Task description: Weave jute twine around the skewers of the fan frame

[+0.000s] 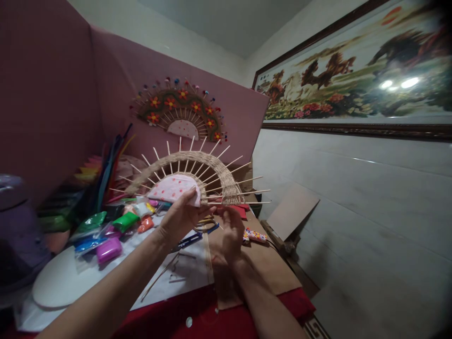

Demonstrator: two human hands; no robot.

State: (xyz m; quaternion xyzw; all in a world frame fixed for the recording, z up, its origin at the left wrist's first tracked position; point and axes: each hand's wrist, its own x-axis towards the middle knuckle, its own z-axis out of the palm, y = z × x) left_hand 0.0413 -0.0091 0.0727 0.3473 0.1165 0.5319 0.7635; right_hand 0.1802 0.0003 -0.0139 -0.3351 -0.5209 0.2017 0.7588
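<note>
My left hand [183, 212] grips a half-round fan frame [215, 162] by its pale pink, red-dotted base, thumb on the front and fingers behind. Thin wooden sticks radiate from the base, and a wide band of tan twine [231, 188] is woven through them. Just below the band's right end, my right hand [231, 228] is closed with its fingertips pinched together. What lies between them is too small to make out. Under the hands, a loop of tan cord [206, 222] and dark blue-handled scissors [190, 240] lie on the table.
A finished-looking fan with orange flowers [182, 94] is on the pink board behind. Bagged coloured clay [109, 249] and a white round disc [60, 278] lie left. A dotted glue gun [256, 235] rests on brown cardboard [275, 270] at right, near the tiled wall.
</note>
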